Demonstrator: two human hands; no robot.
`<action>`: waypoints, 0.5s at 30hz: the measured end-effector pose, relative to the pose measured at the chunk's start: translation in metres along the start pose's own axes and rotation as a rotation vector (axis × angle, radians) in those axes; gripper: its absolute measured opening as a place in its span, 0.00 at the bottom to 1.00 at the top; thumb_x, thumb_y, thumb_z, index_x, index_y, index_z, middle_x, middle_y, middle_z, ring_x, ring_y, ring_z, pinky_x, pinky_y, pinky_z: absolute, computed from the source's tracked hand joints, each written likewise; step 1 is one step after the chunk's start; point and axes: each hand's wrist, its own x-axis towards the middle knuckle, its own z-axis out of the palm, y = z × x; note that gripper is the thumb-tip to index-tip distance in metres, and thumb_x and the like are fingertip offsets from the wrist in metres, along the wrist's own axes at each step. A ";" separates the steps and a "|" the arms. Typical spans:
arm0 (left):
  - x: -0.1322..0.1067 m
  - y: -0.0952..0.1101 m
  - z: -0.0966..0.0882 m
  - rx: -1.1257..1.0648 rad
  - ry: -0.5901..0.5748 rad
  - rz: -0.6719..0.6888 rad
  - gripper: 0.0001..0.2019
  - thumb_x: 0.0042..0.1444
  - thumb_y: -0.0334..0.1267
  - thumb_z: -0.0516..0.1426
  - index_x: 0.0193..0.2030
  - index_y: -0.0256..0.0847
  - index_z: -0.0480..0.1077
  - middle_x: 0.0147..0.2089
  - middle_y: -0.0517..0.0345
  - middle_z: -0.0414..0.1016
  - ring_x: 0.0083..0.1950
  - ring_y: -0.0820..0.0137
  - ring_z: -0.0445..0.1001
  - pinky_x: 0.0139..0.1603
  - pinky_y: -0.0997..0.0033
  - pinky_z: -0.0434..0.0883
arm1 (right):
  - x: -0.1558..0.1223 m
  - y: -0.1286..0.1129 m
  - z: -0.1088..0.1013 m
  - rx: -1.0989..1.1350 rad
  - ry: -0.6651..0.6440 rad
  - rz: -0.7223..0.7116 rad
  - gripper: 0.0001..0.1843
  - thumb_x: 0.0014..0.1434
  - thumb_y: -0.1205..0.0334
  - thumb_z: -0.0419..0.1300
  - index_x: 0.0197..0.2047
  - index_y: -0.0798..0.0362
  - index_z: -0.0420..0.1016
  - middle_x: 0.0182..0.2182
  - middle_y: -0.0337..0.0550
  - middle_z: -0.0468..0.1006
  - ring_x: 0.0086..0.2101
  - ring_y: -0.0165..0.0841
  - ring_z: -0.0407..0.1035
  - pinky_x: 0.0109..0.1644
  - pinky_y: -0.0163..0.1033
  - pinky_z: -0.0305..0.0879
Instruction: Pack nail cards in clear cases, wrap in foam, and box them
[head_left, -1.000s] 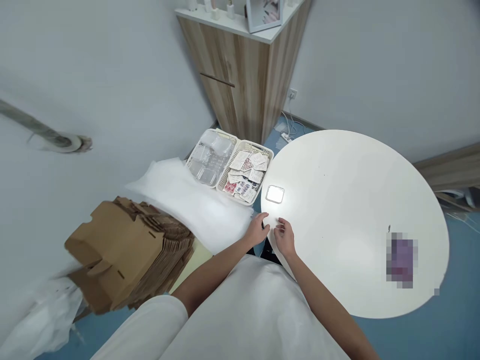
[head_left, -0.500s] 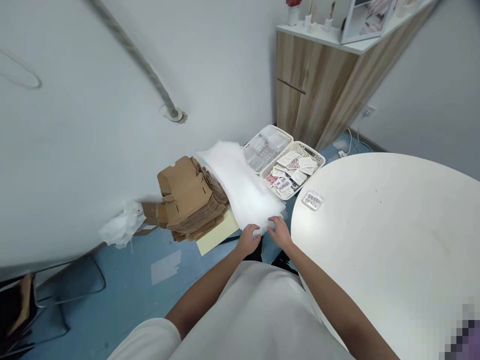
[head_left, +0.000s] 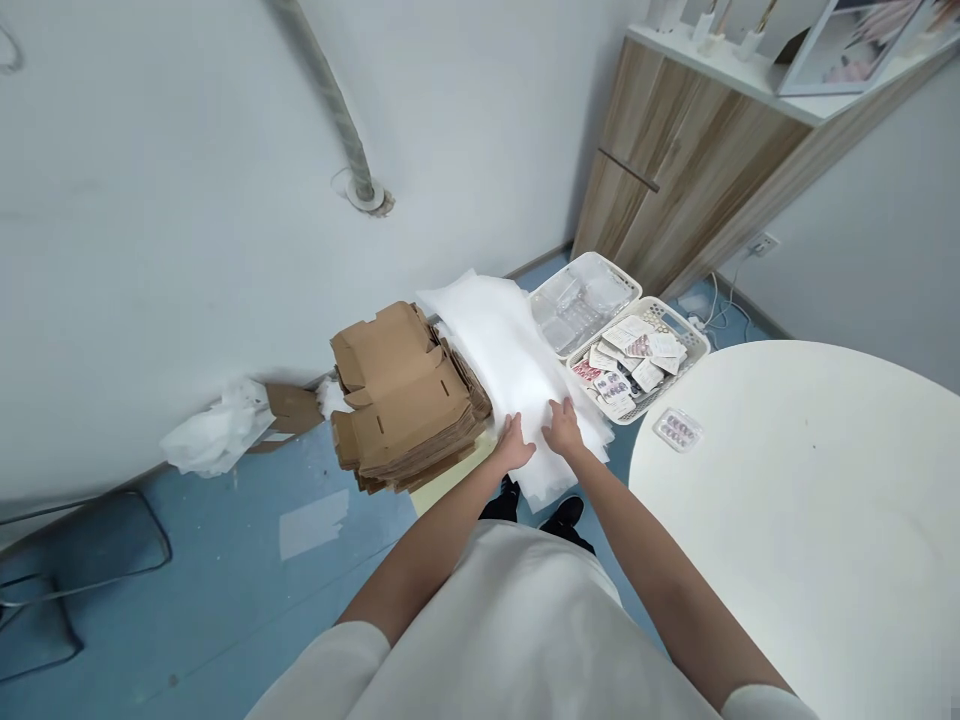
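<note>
A stack of thin white foam sheets [head_left: 499,335] lies before me, its near end hanging loosely toward my feet. My left hand [head_left: 515,446] rests on the left part of the top sheet, thumb held apart from the fingers. On the same sheet, a little to the right, is my right hand [head_left: 562,430], its fingers slightly bent and thumb apart. Neither hand visibly grips a sheet. Left of the foam stands a pile of flat brown cardboard boxes [head_left: 409,385], with a pale yellow board [head_left: 450,475] showing beneath it.
Two white baskets stand beyond the foam: one with clear plastic cases [head_left: 581,300], one with press-on nail cards [head_left: 637,355]. A round white table [head_left: 810,520] at right carries a small nail pack [head_left: 678,429]. Behind is a wooden cabinet [head_left: 690,160]; plastic bags [head_left: 221,430] lie left.
Both hands have moved from the foam's near edge to farther up on its surface, and the near end now shows below them. The camera view has shifted.
</note>
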 end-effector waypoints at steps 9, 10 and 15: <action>0.003 -0.016 -0.003 -0.110 -0.047 0.045 0.35 0.44 0.38 0.57 0.60 0.38 0.49 0.65 0.48 0.44 0.65 0.60 0.42 0.62 0.64 0.45 | -0.001 -0.007 0.005 -0.101 0.185 0.023 0.15 0.54 0.67 0.45 0.43 0.52 0.66 0.38 0.46 0.74 0.38 0.37 0.67 0.45 0.45 0.55; 0.003 -0.014 -0.003 -0.121 -0.048 0.051 0.34 0.45 0.39 0.56 0.59 0.38 0.50 0.64 0.48 0.47 0.64 0.60 0.45 0.61 0.64 0.47 | -0.002 -0.009 0.004 -0.106 0.176 0.011 0.15 0.54 0.67 0.45 0.42 0.52 0.67 0.36 0.45 0.74 0.36 0.36 0.67 0.44 0.44 0.55; 0.004 -0.010 0.000 -0.124 -0.075 0.049 0.30 0.48 0.43 0.54 0.58 0.38 0.53 0.62 0.48 0.52 0.62 0.59 0.50 0.60 0.63 0.51 | -0.002 -0.007 0.000 -0.179 0.225 0.002 0.19 0.52 0.62 0.50 0.48 0.53 0.63 0.44 0.49 0.70 0.43 0.41 0.63 0.41 0.42 0.56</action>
